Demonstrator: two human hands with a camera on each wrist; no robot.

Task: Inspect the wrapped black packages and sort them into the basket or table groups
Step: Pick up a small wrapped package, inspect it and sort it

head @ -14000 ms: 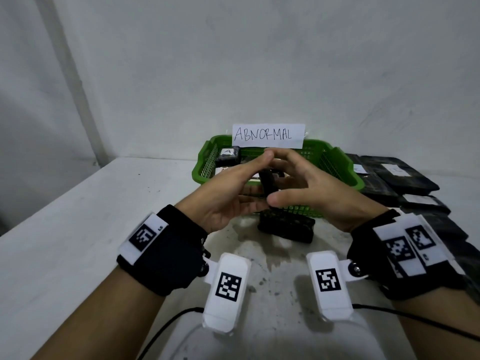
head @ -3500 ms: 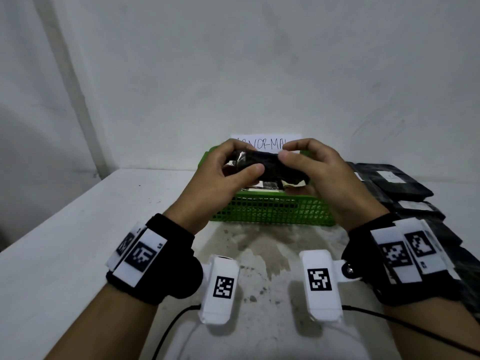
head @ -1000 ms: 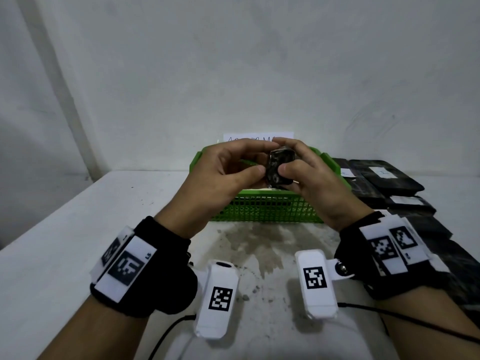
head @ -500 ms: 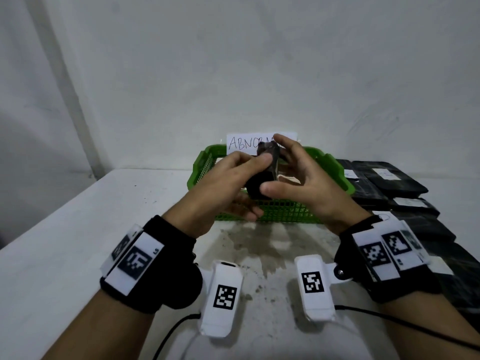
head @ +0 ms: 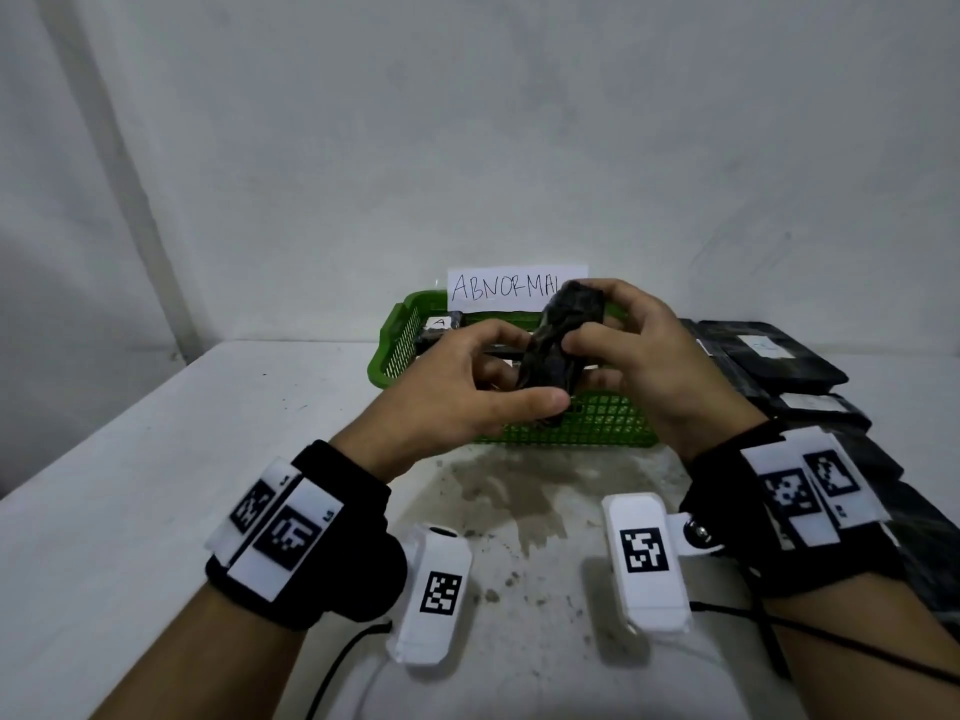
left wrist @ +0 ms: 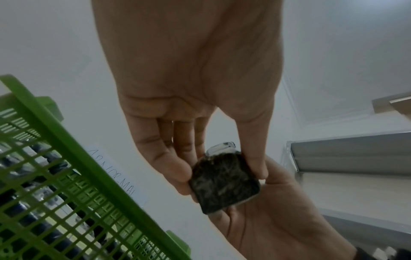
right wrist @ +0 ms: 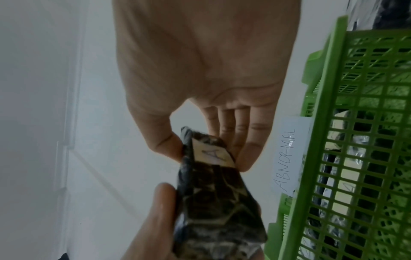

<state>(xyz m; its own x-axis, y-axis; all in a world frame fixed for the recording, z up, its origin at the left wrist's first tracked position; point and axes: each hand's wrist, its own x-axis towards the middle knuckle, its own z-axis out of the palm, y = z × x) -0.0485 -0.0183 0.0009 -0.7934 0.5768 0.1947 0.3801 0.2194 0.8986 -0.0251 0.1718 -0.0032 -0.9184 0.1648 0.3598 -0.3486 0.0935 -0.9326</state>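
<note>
Tilted now, package [right wrist: 213, 193] shows label [right wrist: 214, 154] "A".

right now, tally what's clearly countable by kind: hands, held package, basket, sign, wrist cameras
hands: 2, left hand, right hand
held black package: 1
green basket: 1
ABNORMAL sign: 1
white wrist cameras: 2
table packages overlap: uncounted
total: 7
</note>
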